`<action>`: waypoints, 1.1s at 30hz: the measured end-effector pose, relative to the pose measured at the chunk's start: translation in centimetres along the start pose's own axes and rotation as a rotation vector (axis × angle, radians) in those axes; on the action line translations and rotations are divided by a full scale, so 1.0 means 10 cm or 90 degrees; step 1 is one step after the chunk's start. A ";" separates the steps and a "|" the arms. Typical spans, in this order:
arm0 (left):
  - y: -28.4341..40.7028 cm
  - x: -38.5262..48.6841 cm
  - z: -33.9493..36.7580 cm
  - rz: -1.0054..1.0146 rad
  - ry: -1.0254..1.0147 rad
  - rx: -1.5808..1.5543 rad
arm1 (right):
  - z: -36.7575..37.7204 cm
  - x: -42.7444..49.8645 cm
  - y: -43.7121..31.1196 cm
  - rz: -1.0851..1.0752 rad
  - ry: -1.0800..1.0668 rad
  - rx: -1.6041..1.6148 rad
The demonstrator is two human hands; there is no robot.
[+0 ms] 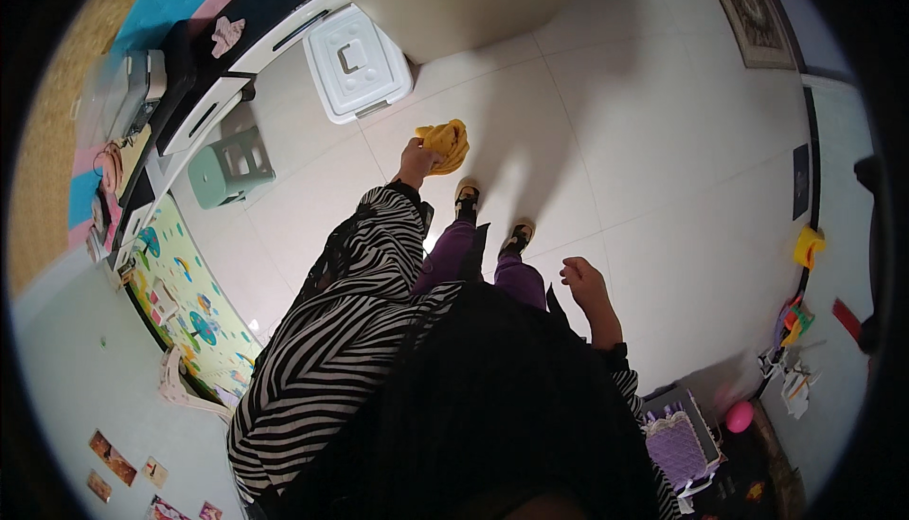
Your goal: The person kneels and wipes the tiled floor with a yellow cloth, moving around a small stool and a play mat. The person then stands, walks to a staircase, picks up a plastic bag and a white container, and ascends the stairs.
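Note:
My left hand (417, 160) grips a bunched yellow cloth (447, 146) and holds it out in front of me, above the tiled floor. Its fingers are partly hidden by the cloth. Down at my right side hangs my right hand (584, 280), fingers loosely curled, with nothing visible in it. Beyond the cloth stands a white plastic storage box (358, 62) with a lid and a handle. A green plastic stool (229, 168) is to the left, beside the white drawers of a black-topped desk (206, 109). My feet in dark sandals are below the hands.
A large beige cabinet (454, 1) rises behind the storage box. A patterned play mat (195, 300) lies at the left. At the right are a patterned rug (749, 12), toys along the wall, a pink balloon (739, 416) and a purple-covered seat (675, 445).

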State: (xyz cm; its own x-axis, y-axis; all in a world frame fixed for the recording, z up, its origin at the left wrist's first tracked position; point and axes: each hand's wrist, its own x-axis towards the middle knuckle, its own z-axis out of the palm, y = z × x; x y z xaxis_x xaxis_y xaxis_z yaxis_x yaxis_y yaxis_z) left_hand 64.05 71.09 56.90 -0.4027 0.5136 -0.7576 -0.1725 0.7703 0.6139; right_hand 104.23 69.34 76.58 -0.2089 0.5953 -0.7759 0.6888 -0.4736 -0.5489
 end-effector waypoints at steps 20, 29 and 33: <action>0.15 0.17 -0.33 0.029 0.052 0.045 | 0.11 0.18 -0.04 -0.064 -0.027 -0.071; -0.18 -0.42 -1.25 -0.060 0.147 -0.140 | 0.11 0.42 -0.31 -0.122 -0.077 -0.111; -0.41 -0.67 -1.64 -0.065 0.280 -0.085 | 0.06 0.70 -0.42 -0.130 -0.119 -0.142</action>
State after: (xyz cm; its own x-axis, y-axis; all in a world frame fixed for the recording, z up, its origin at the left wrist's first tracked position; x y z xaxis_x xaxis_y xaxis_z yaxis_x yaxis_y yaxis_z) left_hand 52.70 58.25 63.08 -0.7158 0.2065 -0.6670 -0.3337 0.7379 0.5866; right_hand 99.51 75.08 73.28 -0.4676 0.5237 -0.7121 0.7499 -0.1916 -0.6333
